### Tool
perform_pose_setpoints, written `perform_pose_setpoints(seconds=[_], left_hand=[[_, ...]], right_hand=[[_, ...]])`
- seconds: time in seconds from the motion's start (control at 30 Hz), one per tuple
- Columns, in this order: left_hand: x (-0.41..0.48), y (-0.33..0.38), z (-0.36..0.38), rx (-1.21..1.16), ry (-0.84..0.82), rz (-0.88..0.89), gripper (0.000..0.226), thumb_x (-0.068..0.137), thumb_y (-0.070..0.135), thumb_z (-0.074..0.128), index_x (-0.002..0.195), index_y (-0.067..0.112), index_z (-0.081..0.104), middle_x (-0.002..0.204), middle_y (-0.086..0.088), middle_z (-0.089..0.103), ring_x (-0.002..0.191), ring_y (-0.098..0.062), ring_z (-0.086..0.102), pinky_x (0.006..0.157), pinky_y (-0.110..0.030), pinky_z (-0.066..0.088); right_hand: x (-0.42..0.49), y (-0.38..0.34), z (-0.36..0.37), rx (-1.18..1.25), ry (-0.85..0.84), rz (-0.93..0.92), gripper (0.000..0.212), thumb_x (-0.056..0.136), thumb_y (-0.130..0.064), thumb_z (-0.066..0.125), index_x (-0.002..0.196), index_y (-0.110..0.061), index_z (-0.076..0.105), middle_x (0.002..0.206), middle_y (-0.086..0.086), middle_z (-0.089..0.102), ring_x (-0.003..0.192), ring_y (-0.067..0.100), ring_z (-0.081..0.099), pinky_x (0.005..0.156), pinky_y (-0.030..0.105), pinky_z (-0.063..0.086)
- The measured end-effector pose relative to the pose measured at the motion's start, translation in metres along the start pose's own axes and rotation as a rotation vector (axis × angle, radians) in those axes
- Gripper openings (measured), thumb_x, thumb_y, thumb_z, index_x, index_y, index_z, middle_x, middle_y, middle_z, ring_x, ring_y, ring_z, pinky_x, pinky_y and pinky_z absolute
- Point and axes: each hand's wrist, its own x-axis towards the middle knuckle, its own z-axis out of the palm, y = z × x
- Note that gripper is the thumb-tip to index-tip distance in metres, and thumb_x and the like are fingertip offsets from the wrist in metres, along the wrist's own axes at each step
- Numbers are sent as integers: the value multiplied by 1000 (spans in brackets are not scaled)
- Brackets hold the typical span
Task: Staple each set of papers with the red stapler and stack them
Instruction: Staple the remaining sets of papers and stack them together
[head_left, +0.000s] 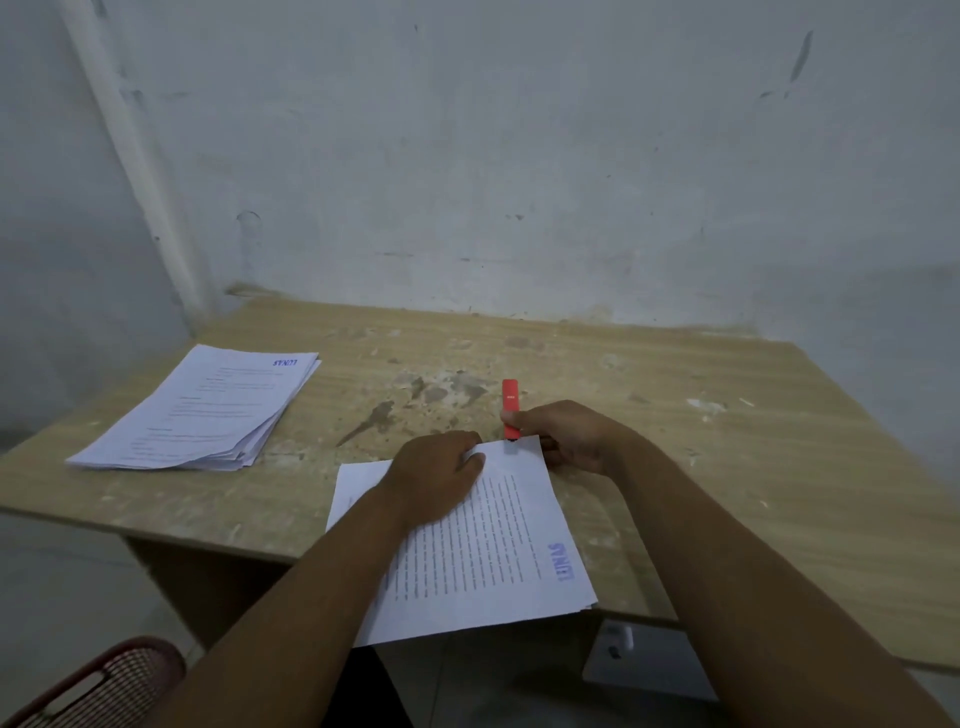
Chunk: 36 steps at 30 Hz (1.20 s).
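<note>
Stapler (510, 410), slim and bright red with a small pale label on its top face, lies flat on the table (701, 415) with its length running away from the person. Its near end meets the far corner of the paper set (483, 551); whether the corner sits inside the mouth cannot be told.

The right hand (563, 439) comes in from the stapler's right and grips its near end, fingers curled round the body and the thumb side against the red casing. The left hand (441, 473) lies just left of the stapler's near end, palm down on the sheets, bent fingers pressing the paper flat close to that corner.

From the stapler the paper set reaches back toward the person, skewed, past the table's near edge. Its top sheet is white with dense lines of print and a blue stamp reading LUNAS along the side away from the stapler.

Well to the stapler's left sits a fanned stack of papers (208, 410) bearing the same blue stamp.
</note>
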Motion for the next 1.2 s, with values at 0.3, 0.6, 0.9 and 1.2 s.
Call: perform_pose_setpoints(seconds=[0.3, 0.6, 0.9, 1.2], left_hand=[[0, -7, 5, -47, 5, -24, 22, 105, 45, 48, 95, 29, 60, 86, 11, 63, 80, -12, 59, 73, -34, 44], [3, -11, 9, -32, 12, -33, 36, 104, 50, 48, 124, 26, 67, 113, 8, 72, 100, -14, 65, 82, -30, 45], [3, -12, 10, -30, 14, -33, 34, 103, 50, 48, 119, 27, 67, 107, 7, 72, 95, -15, 65, 81, -33, 48], [3, -11, 9, -25, 15, -49, 40, 104, 49, 49, 130, 24, 66, 121, 4, 72, 108, -19, 66, 88, -32, 48]], right_hand=[[-2, 2, 11, -72, 36, -39, 46, 79, -35, 92, 111, -3, 81, 103, 13, 82, 91, 32, 80, 80, 42, 65], [1, 7, 16, -21, 71, -36, 37, 77, -28, 94, 105, -6, 84, 102, 12, 82, 94, 36, 79, 93, 52, 63], [10, 11, 19, -104, 102, -52, 35, 72, -41, 95, 99, -19, 87, 107, 5, 82, 99, 32, 78, 99, 51, 60], [12, 13, 21, -85, 147, -16, 26, 76, -27, 93, 96, -11, 86, 102, 12, 82, 98, 38, 78, 96, 58, 61]])
